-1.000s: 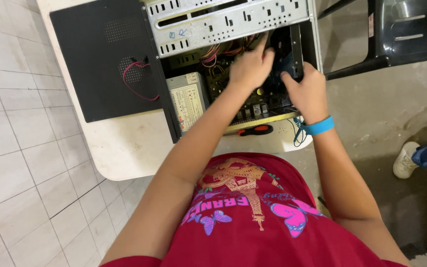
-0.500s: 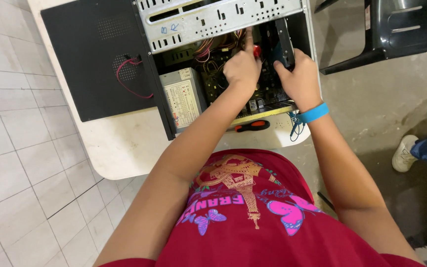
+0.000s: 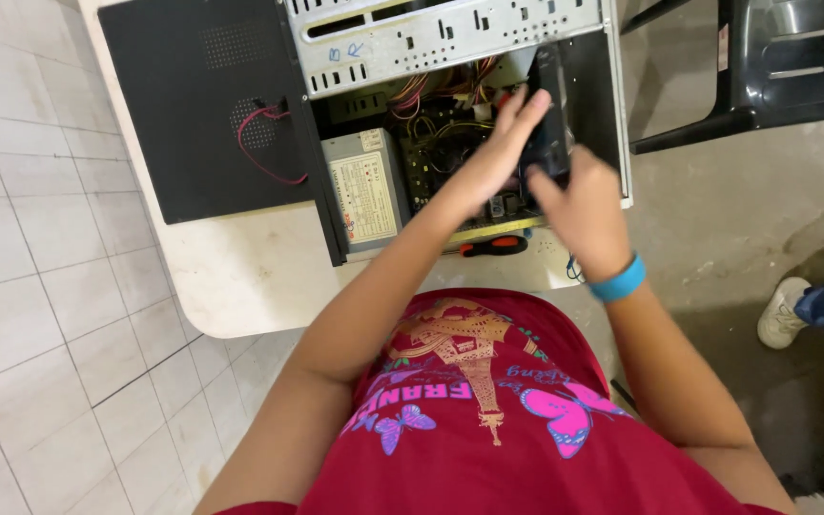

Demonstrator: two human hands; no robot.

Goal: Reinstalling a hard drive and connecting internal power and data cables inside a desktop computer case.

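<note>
PC case [image 3: 450, 38] cut by top edge; hands' [image 3: 498, 157] blur hides grip on black part [image 3: 550, 124].

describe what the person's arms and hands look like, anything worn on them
Both arms are bare to the shoulder, with no gloves on the left hand or right hand. The right wrist carries a plain blue wristband. The short sleeves belong to a red shirt with a pink butterfly print.
</note>
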